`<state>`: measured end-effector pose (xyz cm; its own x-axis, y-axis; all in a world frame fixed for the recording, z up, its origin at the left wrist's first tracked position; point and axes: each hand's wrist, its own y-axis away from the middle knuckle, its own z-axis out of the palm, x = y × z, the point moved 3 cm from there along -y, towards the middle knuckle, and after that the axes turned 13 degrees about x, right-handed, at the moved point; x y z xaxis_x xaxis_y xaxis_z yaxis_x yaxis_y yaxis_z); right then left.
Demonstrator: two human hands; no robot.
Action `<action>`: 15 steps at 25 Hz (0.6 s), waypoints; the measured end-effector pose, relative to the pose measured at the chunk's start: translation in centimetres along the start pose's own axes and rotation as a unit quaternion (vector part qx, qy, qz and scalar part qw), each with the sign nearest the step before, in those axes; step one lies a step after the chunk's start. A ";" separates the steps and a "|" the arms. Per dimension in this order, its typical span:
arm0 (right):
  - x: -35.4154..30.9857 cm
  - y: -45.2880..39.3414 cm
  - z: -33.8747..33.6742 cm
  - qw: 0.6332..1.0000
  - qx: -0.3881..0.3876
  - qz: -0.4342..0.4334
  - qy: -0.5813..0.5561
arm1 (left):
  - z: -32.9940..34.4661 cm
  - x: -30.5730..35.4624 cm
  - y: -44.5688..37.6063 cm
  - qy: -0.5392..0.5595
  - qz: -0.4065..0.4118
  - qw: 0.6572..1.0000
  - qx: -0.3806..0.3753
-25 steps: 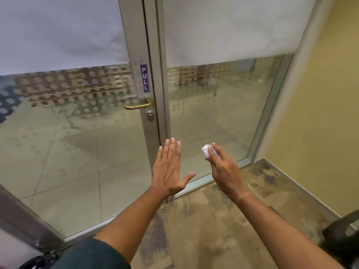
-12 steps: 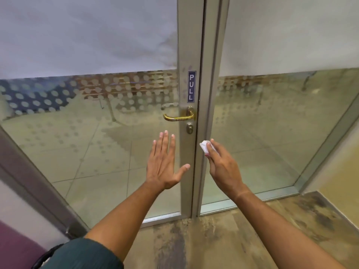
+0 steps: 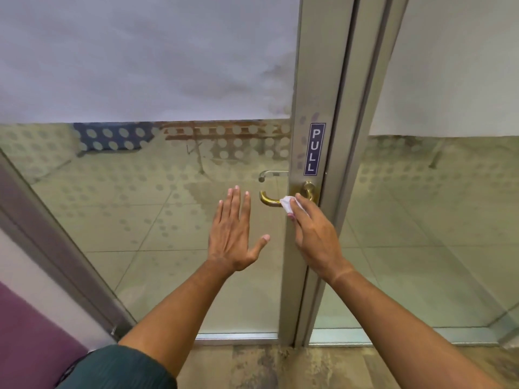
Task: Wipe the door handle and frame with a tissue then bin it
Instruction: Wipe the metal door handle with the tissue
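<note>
Head view: tissue (image 3: 287, 204) against brass handle (image 3: 269, 201), beneath PULL sticker (image 3: 314, 149).

My right hand (image 3: 314, 234) and the tissue (image 3: 287, 204) cover the middle of the brass handle (image 3: 266, 198). I can't read how my fingers grip underneath. The door frame (image 3: 314, 80) runs off the top edge.

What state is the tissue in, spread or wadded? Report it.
Wadded. The tissue is a small crumpled lump pinched in the right hand and pressed against the handle, with no flat sheet showing.
</note>
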<state>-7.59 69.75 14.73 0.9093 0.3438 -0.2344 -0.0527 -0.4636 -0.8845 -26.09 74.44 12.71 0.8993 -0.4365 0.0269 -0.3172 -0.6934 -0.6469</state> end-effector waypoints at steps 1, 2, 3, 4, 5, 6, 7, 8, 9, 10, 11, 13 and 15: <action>0.0 -0.8 0.8 1.000 -0.004 -0.004 -0.003 | 0.3 -0.6 -0.8 -0.007 0.000 1.000 0.004; 0.0 -1.4 1.6 1.000 -0.010 -0.006 -0.003 | 0.6 -1.2 -1.5 -0.013 0.004 1.000 0.011; 0.1 -2.0 2.3 1.000 -0.015 -0.006 0.002 | 0.8 -1.7 -2.2 -0.014 0.012 1.000 0.019; 0.1 -2.5 3.1 1.000 -0.021 -0.003 0.009 | 1.0 -2.3 -2.9 -0.012 0.020 0.999 0.030; 0.0 -3.0 3.8 1.000 -0.025 -0.002 0.017 | 1.3 -2.9 -3.6 -0.008 0.029 0.999 0.043; 0.0 -3.5 4.7 0.999 -0.031 -0.006 0.024 | 1.7 -3.4 -4.4 -0.005 0.041 0.997 0.060; -0.2 -3.8 5.3 0.999 -0.036 -0.010 0.030 | 1.9 -3.7 -5.1 -0.002 0.051 0.996 0.077; -0.4 -4.1 6.0 0.999 -0.039 -0.014 0.036 | 2.2 -4.0 -5.9 0.004 0.063 0.994 0.094; -0.6 -4.2 6.6 0.998 -0.039 -0.018 0.042 | 2.6 -4.3 -6.6 0.006 0.075 0.991 0.110; -0.9 -4.2 7.2 0.998 -0.035 -0.022 0.049 | 3.0 -4.6 -7.2 0.005 0.085 0.989 0.124; -1.2 -4.2 7.8 0.997 -0.033 -0.024 0.058 | 3.5 -4.9 -7.9 0.004 0.094 0.986 0.137; -1.8 -4.0 8.8 0.996 -0.037 -0.017 0.077 | 4.2 -5.2 -9.1 0.007 0.100 0.983 0.156; -2.1 -3.7 9.5 0.993 -0.043 -0.009 0.106 | 5.0 -5.5 -10.0 0.015 0.103 0.979 0.173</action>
<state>-13.26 78.47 14.66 0.9766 0.1782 -0.1201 -0.0077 -0.5299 -0.8480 -26.37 86.66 15.26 0.8156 -0.5677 -0.1120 -0.3652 -0.3549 -0.8606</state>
